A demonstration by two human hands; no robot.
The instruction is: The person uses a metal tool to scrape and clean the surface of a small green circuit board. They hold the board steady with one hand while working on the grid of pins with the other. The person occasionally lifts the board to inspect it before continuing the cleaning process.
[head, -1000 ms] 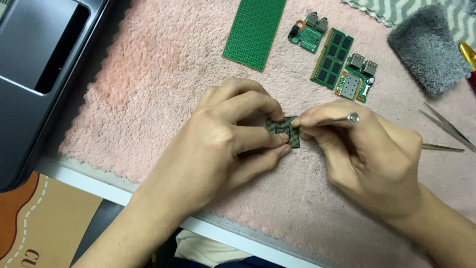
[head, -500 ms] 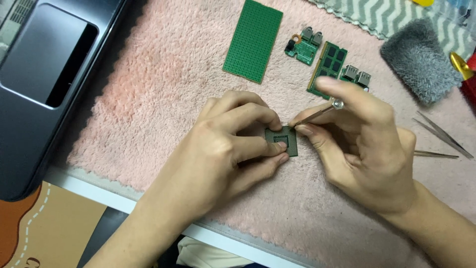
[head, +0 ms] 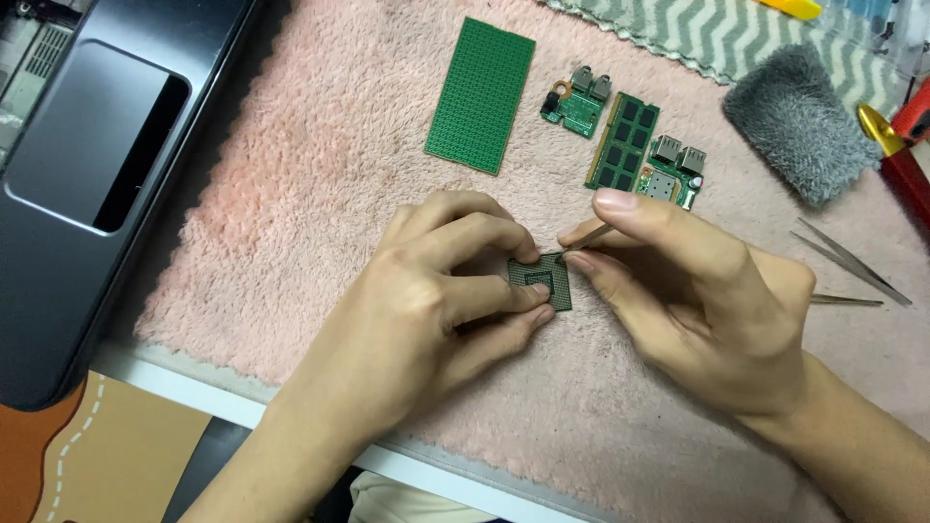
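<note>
Low in the frame, a tan sheet with white stitching is lying at the lower left beside the white table edge, and both forearms are coming up from the bottom. At the centre, the left hand is pinching a small square dark-green processor chip between thumb and fingertips, holding it just above the fluffy pink towel mat. The right hand is closing its thumb and forefinger on a thin metal probe, whose tip is touching the chip's upper right corner. Compared with a second ago, the right hand is lying flatter and the probe's round end is no longer showing, now hidden under the fingers; the chip is staying in the same pinch, so the poking at its face seems to be going on rather than finishing. Right of the hands, a pair of steel tweezers is lying on the mat. Further up, a plain green rectangular perforated board, a small green connector board, a green memory stick and a small green port board are lying in a row, with a grey fuzzy pad at the upper right. A dark grey laptop shell is filling the upper left.
</note>
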